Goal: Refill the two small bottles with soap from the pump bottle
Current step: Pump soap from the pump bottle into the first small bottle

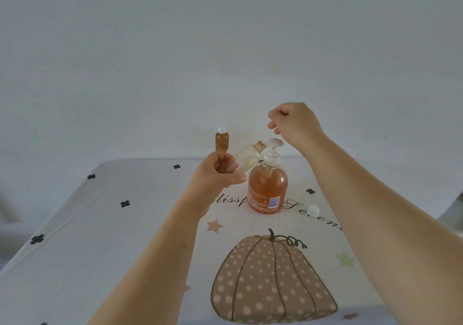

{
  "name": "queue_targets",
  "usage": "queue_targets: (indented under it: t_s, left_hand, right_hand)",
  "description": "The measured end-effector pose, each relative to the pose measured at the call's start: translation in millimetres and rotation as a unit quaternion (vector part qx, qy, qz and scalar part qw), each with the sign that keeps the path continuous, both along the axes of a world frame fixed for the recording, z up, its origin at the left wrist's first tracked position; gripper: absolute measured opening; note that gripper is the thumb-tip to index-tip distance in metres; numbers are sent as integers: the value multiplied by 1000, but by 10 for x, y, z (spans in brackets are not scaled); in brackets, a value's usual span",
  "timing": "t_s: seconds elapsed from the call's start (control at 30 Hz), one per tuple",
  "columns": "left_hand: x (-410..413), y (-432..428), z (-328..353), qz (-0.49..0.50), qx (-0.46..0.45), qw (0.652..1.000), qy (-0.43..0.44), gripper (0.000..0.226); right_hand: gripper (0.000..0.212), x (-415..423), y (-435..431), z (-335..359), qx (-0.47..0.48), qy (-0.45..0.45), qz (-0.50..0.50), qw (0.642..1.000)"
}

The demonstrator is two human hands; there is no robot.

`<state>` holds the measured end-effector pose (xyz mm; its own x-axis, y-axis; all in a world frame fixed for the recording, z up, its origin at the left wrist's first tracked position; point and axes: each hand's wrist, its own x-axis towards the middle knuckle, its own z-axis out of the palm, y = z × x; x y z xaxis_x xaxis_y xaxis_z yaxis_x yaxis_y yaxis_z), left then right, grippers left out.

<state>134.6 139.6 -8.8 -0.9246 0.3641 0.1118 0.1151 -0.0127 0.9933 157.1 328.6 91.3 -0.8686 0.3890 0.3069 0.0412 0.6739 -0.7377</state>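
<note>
An orange soap pump bottle with a white pump head stands on the table. My left hand grips a small, nearly empty clear bottle, tilted with its uncapped mouth against the pump spout. My right hand hovers just above the pump head with fingers loosely curled, holding nothing. A second small bottle, amber-filled with a white cap, stands upright behind my left hand. A loose white cap lies on the cloth right of the pump bottle.
The table wears a white cloth printed with a dotted pumpkin, stars, black clovers and script lettering. A plain pale wall rises behind the far edge. The table's left edge slants down to the lower left.
</note>
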Motion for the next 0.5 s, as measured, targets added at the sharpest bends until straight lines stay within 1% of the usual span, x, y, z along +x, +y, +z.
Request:
queue_targets:
  t_s: [0.1, 0.17, 0.3, 0.37, 0.4, 0.43, 0.47, 0.5]
  left_hand:
    - [-37, -27, -17, -16, 21, 1000, -7, 45]
    - [-62, -39, -48, -26, 56, 998, -21, 48]
    - [-73, -49, -122, -50, 113, 991, -57, 44]
    - [-78, -30, -159, -69, 140, 985, -69, 43]
    - [-79, -15, -175, -76, 156, 982, -75, 43]
    - [-83, -2, -191, -81, 172, 978, -80, 41]
    - [-89, 12, -207, -86, 186, 975, -86, 40]
    - [-96, 26, -227, -93, 201, 971, -94, 40]
  right_hand:
    - [31, -231, -43, 31, 43, -44, -3, 998]
    - [31, -354, -53, -23, 66, -84, -7, 994]
    - [28, -479, -87, -174, 45, -137, -9, 989]
    - [32, -458, -147, -129, 26, -194, -18, 981]
    - [34, -426, -164, -101, 60, -222, -23, 973]
    - [33, -424, -168, -89, 81, -223, -19, 971]
    - [32, -418, -157, -93, 69, -214, -15, 974]
    - [31, -444, -124, -114, 78, -205, -2, 976]
